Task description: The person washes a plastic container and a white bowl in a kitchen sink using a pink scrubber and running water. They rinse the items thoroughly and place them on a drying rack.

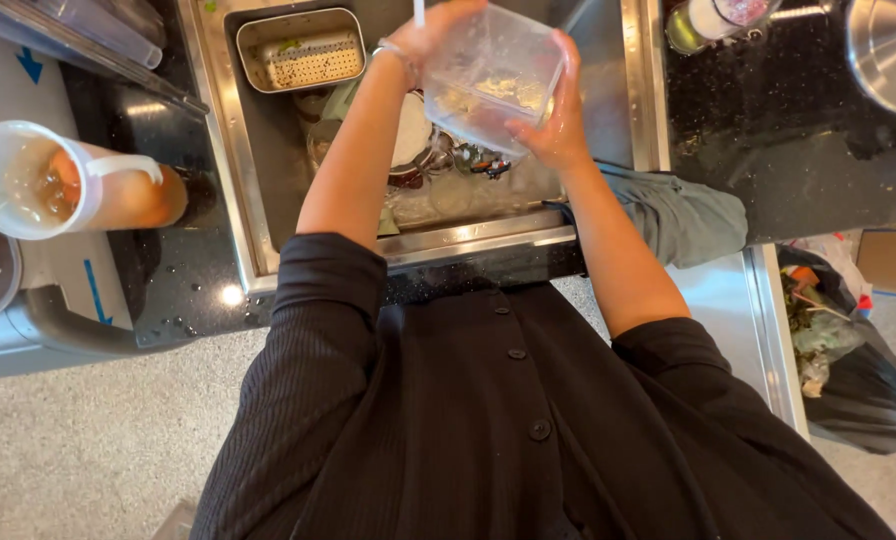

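Overhead: clear plastic container (493,75) held tilted above steel sink (258,215), over dirty dishes (438,165). Right hand (551,125) fingers clamped on its side; left hand (430,35) gripping far rim. Pitcher (53,180) on counter, well apart.

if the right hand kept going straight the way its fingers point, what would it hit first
The right hand already presses against the clear square plastic container, so it would meet that wall first; beyond lies the steel sink, though depth is unclear.
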